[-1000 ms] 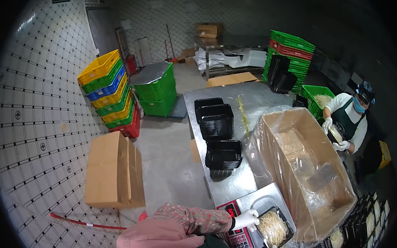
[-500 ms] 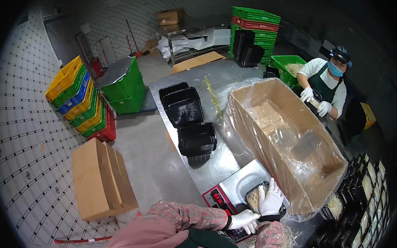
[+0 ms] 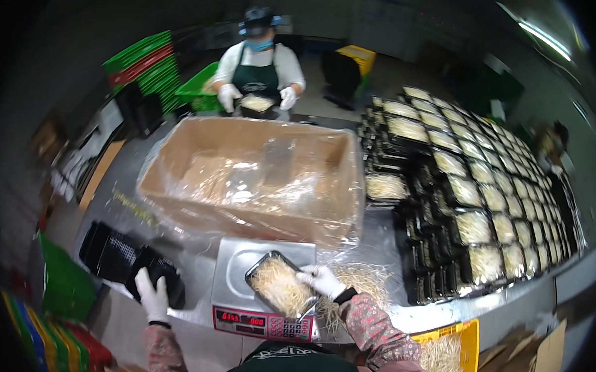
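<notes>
A black plastic tray (image 3: 278, 284) filled with thin pale sprouts lies tilted on the steel plate of a digital scale (image 3: 230, 258), reaching over its red display panel. My white-gloved right hand (image 3: 324, 282) grips the tray's right rim, its fingertips at the sprouts. Off to the left, my gloved left hand (image 3: 152, 296) is at the near end of a row of nested empty black trays (image 3: 116, 254). Its fingers are apart and hold nothing; whether they touch the trays I cannot tell. Loose sprouts (image 3: 360, 287) lie heaped on the table beside my right wrist.
A large plastic-lined cardboard box (image 3: 243, 210) stands behind the scale. Many filled trays (image 3: 474, 225) are stacked at the right. A yellow crate of sprouts (image 3: 464, 360) sits near my right elbow. Across the table a co-worker (image 3: 260, 69) handles another filled tray.
My view has swung to the right. My hands, close together over the scale before, are now apart: the left is by the empty trays, the right on the filled tray's rim.
</notes>
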Available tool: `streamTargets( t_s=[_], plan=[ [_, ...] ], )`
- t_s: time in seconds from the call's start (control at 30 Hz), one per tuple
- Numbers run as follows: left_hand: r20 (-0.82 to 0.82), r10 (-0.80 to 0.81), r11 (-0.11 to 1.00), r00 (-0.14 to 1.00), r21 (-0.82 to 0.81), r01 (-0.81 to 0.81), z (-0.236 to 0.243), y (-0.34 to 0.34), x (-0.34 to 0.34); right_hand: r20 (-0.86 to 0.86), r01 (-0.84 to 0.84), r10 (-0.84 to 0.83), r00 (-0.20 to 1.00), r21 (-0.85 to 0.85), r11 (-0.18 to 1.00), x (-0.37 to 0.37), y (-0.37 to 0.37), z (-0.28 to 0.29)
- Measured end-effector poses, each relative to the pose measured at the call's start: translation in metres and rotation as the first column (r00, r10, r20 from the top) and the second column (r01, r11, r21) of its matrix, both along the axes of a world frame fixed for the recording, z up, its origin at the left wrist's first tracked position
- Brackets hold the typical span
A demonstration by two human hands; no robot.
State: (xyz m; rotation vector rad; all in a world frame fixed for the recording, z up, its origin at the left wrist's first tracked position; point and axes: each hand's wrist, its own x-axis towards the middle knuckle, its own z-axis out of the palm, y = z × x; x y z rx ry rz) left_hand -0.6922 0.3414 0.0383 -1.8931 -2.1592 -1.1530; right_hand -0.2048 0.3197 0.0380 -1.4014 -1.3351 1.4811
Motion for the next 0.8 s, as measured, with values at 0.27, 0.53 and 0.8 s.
streamTargets(
  t_s=[0.27,0.53,0.8],
  plan=[
    [-0.097,0.016,0.954,0.995,-0.298,-0.044,-0.032,0.013,-0.052,-0.496,0.736,-0.578,0.649,0.214,0.643,0.133,-0.017,0.038],
    [-0.156,-0.023,0.962,0.987,-0.274,-0.021,-0.03,0.012,-0.034,-0.619,0.989,-0.773,0.137,0.041,0.143,0.279,0.159,-0.014],
    [0.077,0.173,0.95,0.982,-0.275,-0.146,-0.026,0.015,-0.045,-0.527,0.965,-0.847,-0.073,-0.251,0.073,0.287,0.195,-0.034]
  ],
)
